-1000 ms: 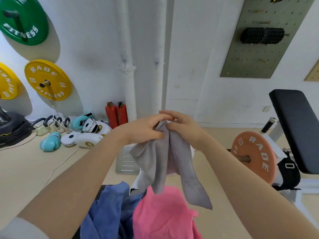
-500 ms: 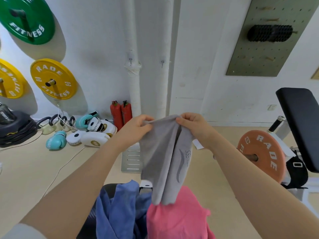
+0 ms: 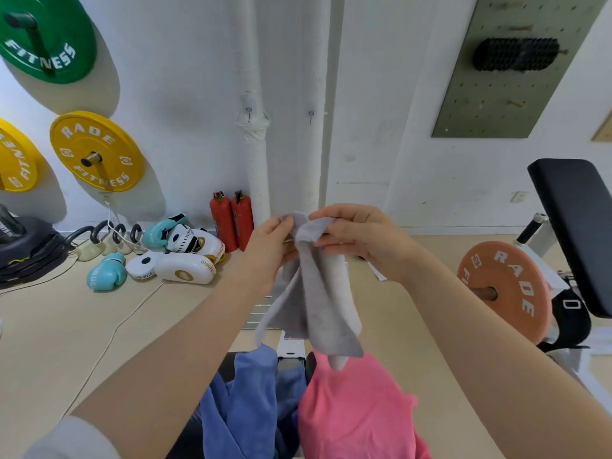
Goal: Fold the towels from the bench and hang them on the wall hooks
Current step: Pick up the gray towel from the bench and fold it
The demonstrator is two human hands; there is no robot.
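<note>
White wall hooks bare ahead, both hands' grip pinching grey towel top edge, left hand, right hand

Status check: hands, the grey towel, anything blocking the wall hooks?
Left hand and right hand both pinch the grey cloth towel at its top. Blue towel and pink towel on bench below. Two small wall hooks bare, unobstructed.

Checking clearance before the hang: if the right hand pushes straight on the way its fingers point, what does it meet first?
The right hand points leftward, so it likely meets the left hand first, through the gray towel pinched between them.
</note>
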